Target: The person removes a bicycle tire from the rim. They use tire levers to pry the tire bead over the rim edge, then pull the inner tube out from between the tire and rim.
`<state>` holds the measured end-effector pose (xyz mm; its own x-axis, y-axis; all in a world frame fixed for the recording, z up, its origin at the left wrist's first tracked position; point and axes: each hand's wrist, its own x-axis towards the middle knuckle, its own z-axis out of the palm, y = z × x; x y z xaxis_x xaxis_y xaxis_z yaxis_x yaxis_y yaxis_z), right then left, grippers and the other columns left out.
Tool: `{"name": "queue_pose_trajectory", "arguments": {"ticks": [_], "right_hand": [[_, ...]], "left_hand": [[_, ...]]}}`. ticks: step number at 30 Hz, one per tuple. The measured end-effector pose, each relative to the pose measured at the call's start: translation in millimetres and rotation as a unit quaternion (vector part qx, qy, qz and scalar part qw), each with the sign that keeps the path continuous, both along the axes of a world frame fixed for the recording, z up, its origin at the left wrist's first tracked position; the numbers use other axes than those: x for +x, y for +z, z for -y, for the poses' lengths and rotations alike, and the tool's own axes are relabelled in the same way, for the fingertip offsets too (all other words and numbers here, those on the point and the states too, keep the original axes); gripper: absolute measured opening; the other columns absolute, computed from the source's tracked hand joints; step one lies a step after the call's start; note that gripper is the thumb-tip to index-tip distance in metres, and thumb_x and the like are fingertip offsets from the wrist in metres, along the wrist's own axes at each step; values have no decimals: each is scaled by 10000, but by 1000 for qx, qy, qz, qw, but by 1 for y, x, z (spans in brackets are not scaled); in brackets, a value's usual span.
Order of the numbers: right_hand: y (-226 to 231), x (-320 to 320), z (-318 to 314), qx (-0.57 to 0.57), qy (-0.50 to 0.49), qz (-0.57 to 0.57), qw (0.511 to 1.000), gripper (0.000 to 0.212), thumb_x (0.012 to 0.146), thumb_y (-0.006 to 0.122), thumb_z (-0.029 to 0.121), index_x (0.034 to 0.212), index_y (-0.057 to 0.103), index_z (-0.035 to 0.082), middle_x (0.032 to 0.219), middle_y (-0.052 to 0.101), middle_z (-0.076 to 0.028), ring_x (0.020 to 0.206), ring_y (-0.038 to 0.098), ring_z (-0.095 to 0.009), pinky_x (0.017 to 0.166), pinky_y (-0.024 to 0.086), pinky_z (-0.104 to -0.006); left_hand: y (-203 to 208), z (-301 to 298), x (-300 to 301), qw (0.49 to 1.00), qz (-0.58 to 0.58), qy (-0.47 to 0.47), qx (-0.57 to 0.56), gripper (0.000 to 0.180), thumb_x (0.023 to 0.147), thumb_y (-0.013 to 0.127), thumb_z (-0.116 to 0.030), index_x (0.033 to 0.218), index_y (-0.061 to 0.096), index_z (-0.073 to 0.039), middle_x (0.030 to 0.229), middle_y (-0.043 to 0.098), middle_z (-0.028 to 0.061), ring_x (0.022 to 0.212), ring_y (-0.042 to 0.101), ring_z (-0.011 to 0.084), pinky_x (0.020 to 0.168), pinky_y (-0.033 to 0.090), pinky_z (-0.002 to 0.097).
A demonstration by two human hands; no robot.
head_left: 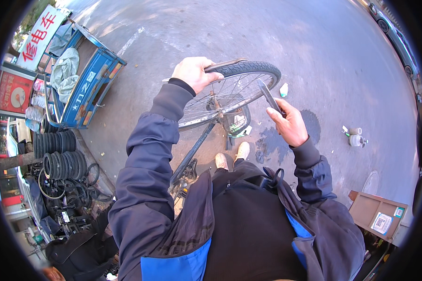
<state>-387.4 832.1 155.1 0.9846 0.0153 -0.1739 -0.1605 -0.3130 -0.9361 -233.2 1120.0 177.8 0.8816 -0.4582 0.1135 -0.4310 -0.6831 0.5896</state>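
- Left hand (194, 75) covers part of the tyre (248, 69)!
- Right hand (290, 122) hides an end of the flat tool (268, 95)!
- Bicycle frame (194, 149)? Lost behind the jacket (192, 215)!

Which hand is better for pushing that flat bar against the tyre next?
Probably the right hand: it holds the flat bar, with the far end near the tyre. The left hand looks busy gripping the tyre.

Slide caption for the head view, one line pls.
Outdoor bicycle work, seen from the head: the left hand grips a tyre; the right hand holds a dark flat tool.
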Motion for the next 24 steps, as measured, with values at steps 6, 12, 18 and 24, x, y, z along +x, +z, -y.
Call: {"name": "queue_pose_trajectory", "arguments": {"ticks": [6,12,18,24], "right_hand": [[0,9,-3,35,3,7,999,353,984,671,137,1285,632,-43,962,662,-35,868,563,-79,780,489,-261],[10,15,1,34,14,31,999,402,957,693,81,1331,611,-44,995,686,-60,907,579,-77,821,507,-268],[21,22,19,-55,58,23,997,429,948,701,84,1351,604,-26,860,579,-16,765,488,-77,702,461,-260],[21,26,22,-46,96,30,994,506,940,679,62,1424,544,6,836,540,-29,729,472,-91,658,436,-279]], "left_hand": [[-4,17,5,999,30,-15,42,326,850,789,-361,972,783,-59,874,725,131,815,697,295,757,534,377],[-5,24,12,1000,1,-5,24,369,850,777,-423,961,793,-71,813,729,137,779,694,308,753,548,386],[2,14,21,985,-165,28,-30,371,822,827,-322,1023,787,-13,821,736,141,746,669,221,745,531,345],[7,9,25,972,-223,38,-60,363,801,856,-280,1020,791,2,862,750,100,759,655,182,754,517,327]]}}
